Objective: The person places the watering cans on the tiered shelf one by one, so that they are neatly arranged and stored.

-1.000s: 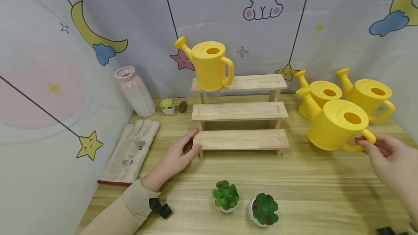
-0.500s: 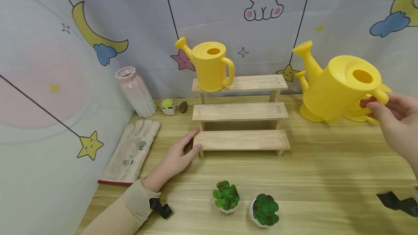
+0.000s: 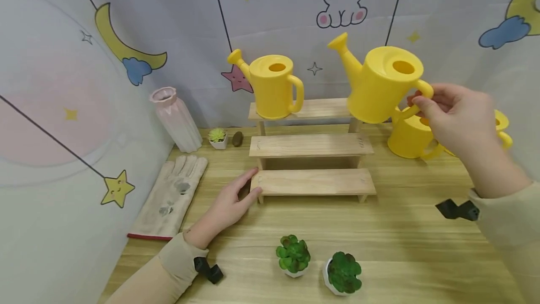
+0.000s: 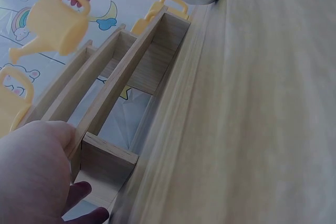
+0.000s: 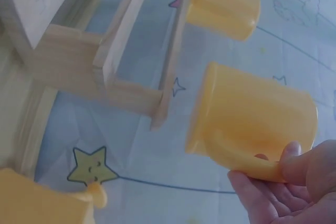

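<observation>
In the head view my right hand point(image 3: 460, 111) pinches the handle of a yellow watering can point(image 3: 381, 83), its spout pointing up and left. The can is held in the air by the right end of the top tier of a three-tier wooden stand point(image 3: 312, 182); the right wrist view shows a gap between can point(image 5: 257, 114) and board. Another yellow watering can point(image 3: 274, 88) stands upright at that tier's left end. My left hand point(image 3: 228, 201) holds the lowest tier's left end. In the left wrist view, the left hand's thumb point(image 4: 55, 132) lies against the board, with fingertips lower down.
More yellow watering cans point(image 3: 409, 137) stand right of the stand, partly behind my right arm. Two potted succulents point(image 3: 294, 252) sit in front. At left are a pink-white vase point(image 3: 177, 121), a small succulent point(image 3: 218, 138), a dark stone point(image 3: 237, 139) and a glove point(image 3: 168, 198).
My right hand has lifted the watering can from the group at right, then carried it up and left to the top tier's right end. The left hand stays on the stand.
</observation>
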A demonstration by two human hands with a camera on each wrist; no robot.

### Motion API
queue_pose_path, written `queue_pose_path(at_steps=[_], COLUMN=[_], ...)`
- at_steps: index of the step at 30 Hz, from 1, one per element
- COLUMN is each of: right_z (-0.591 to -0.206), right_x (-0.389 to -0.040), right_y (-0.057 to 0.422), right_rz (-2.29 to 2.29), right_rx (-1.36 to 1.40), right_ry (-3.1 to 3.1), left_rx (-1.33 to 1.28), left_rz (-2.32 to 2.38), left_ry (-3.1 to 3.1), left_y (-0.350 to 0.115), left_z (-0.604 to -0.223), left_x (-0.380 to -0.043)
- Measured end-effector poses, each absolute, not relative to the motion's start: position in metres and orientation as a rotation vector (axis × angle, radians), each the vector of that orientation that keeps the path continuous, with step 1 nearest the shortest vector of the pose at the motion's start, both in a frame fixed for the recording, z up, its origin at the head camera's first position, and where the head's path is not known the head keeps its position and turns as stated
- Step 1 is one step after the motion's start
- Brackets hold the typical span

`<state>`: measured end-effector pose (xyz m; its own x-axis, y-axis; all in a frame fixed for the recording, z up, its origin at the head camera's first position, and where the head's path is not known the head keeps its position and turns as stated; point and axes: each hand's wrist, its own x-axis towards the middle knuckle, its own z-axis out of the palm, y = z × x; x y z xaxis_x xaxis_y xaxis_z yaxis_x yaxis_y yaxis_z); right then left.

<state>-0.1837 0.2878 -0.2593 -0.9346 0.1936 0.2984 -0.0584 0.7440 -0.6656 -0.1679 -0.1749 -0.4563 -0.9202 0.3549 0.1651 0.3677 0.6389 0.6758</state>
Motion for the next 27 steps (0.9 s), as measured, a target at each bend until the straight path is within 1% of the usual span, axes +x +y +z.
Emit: queue_pose_path(at_steps=[14, 27], right_z=[-0.250, -0.254], right_x=[-0.230, -0.237], right_y=[0.250, 0.244], right_rz=[0.934, 0.934], right_rx=[-0.090, -0.043], right_ry=[-2.768, -2.767], left_rx=[-0.611, -0.611], left_rz=[-1.173, -1.186], left_ry=[-2.823, -2.823], left_y=[-0.174, -0.173], left_z=[-0.458, -0.458], left_x=[-0.168, -0.168])
